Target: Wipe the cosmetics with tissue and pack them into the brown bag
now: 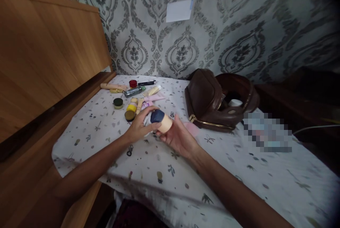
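Observation:
Both hands are together over the middle of the table, around a small cream-and-dark-blue cosmetic container [160,120]. My left hand [142,125] grips its dark blue part between thumb and fingers, with something white, perhaps a cloth, showing under the palm. At the cream end, the fingers of my right hand [180,137] curl beneath and support it. Just behind the left hand lie a round olive-lidded jar [130,115], a yellow-banded container [132,106] and a lilac item [147,104]. A pale pink piece [191,128] lies beyond the right wrist.
An open brown leather bag [204,97] stands at the back right with a white object [235,103] inside. Several cosmetics lie back left, including a clear bottle [135,91], a red-lidded jar [133,84] and a dark-lidded jar [118,103]. A wooden cabinet [53,44] borders the left.

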`<state>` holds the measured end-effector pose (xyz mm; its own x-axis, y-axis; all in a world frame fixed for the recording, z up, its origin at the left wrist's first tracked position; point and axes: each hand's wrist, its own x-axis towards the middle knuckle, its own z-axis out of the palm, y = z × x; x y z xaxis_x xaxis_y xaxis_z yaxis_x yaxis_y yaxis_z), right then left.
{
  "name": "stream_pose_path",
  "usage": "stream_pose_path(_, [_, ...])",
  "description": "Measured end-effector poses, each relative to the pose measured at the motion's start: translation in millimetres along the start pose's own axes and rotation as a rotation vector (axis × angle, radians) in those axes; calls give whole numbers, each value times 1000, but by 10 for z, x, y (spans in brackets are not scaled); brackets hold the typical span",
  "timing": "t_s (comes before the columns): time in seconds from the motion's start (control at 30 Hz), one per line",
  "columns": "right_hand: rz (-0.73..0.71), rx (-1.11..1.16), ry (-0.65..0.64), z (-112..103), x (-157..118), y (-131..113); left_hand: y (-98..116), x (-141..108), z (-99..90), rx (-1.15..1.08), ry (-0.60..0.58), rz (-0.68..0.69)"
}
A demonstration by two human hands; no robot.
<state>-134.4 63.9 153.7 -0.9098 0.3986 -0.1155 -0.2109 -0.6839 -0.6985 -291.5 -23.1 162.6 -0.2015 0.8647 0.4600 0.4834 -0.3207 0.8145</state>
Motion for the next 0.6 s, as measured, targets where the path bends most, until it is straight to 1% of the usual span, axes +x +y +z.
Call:
stream_pose_path(0.1, [-134, -40, 32, 2, -1, 34, -38, 11, 10, -5, 36, -26])
stream_pose_path(0.17, [-150, -72, 32, -17, 5, 51, -36, 14, 4, -5, 18, -7])
stream_pose_path(0.27, [-115, -101, 7, -50, 16, 58, -4, 13, -17, -7, -24, 35])
stream_pose_path(0.4, [-69, -124, -9, -54, 11, 41, 13, 12, -25, -11, -30, 25])
stream_pose_path(0.53, [30, -61, 18, -20, 0, 7, -43, 4, 21, -54, 11, 21])
stream_pose_path(0.6, [46, -16, 51, -8, -1, -15, -75, -1, 46, -64, 81, 13])
